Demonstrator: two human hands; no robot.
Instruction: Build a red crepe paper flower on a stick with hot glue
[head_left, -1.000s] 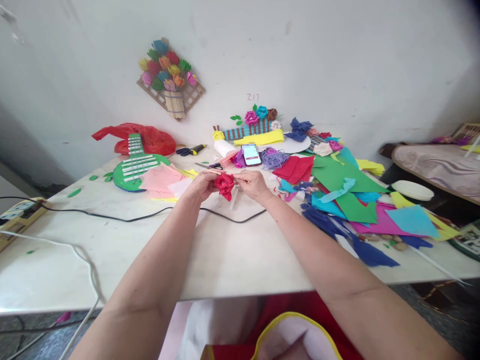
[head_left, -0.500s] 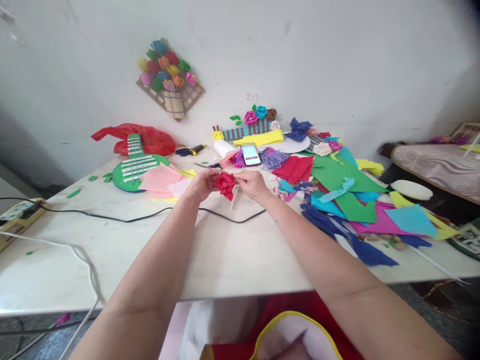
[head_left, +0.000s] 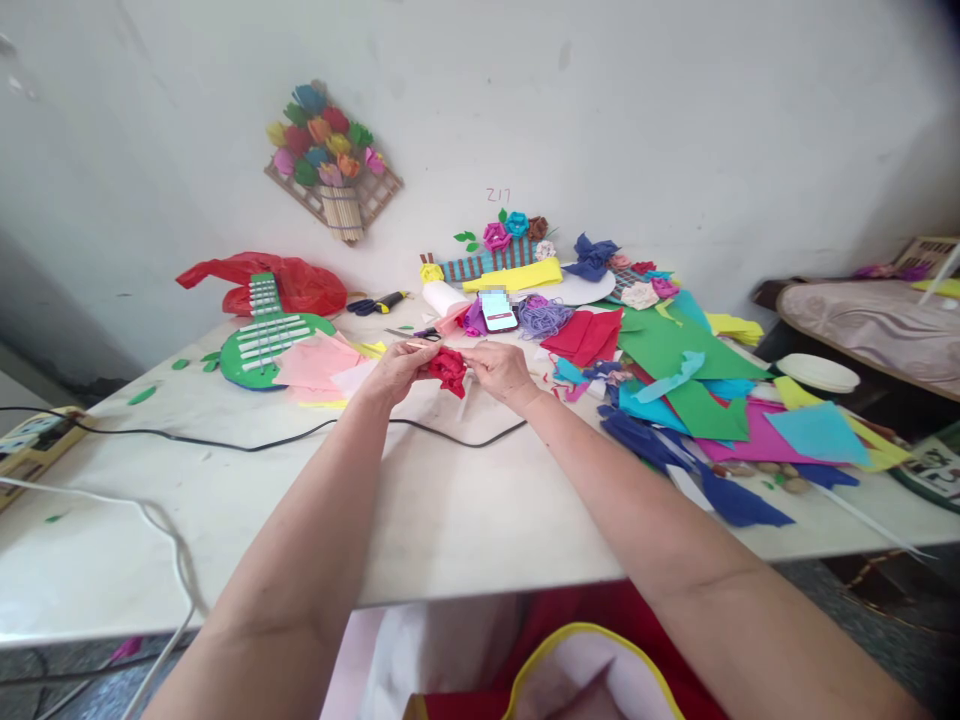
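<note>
A crumpled red paper flower [head_left: 448, 372] is held up over the table between both hands. My left hand [head_left: 403, 368] is closed on its left side, the thumb and fingers pressed on the paper. At its upper right edge, my right hand [head_left: 498, 372] pinches the red paper with the fingertips. A thin white stick [head_left: 466, 396] shows just below the flower; whether it is joined to the flower I cannot tell. Beyond the hands lie scissors [head_left: 420, 333] and a lit phone [head_left: 497, 311].
Coloured paper sheets [head_left: 686, 345] are heaped on the right. A green guitar-shaped craft [head_left: 240, 352] and pink paper [head_left: 319, 362] lie to the left. A black cable [head_left: 247, 446] crosses the table [head_left: 480, 530]; purple yarn [head_left: 545, 317] sits behind the right hand.
The red paper flower has turned and bunched slightly in the fingers. Both hands stay nearly in place, while the whole view has shifted a little.
</note>
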